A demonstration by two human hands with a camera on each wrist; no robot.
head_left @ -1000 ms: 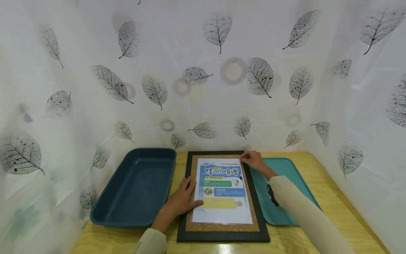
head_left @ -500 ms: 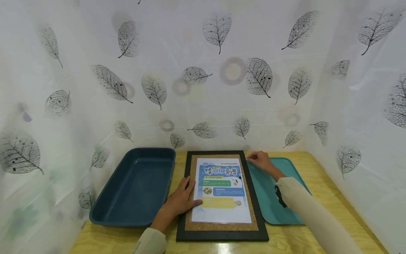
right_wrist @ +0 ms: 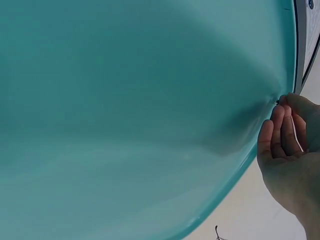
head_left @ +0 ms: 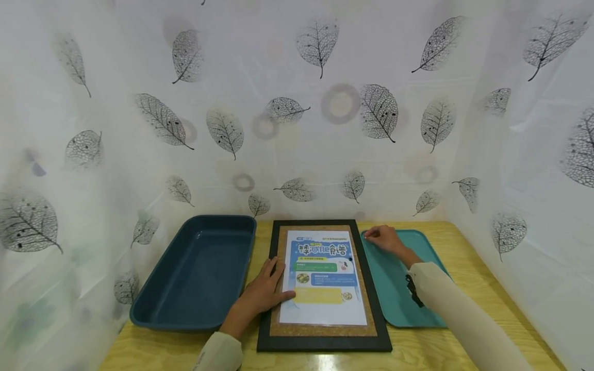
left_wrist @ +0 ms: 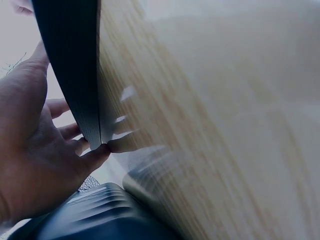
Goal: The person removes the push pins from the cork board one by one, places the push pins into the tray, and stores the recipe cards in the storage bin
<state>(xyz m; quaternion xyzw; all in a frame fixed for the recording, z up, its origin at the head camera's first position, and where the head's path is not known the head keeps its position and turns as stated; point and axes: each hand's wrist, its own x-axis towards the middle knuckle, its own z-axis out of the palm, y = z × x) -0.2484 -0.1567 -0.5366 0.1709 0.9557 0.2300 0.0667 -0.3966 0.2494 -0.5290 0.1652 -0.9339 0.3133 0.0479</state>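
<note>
A printed sheet with colourful blocks and characters lies on the cork board with its black frame. My left hand rests across the frame's left side, thumb over the sheet's left edge. In the left wrist view, the little finger of the left hand touches the frame's outer edge. At the far left corner of the teal tray, my right hand pinches a small dark pin, mostly hidden by thumb and fingers. A black dot sits near the sheet's right edge.
A deep dark blue bin stands left of the board, close to my left forearm. The wooden table ends at a leaf-patterned curtain at the back and sides.
My right hand has left the sheet's top right corner and moved right, over the tray's far left corner. The left hand keeps its place on the board.
</note>
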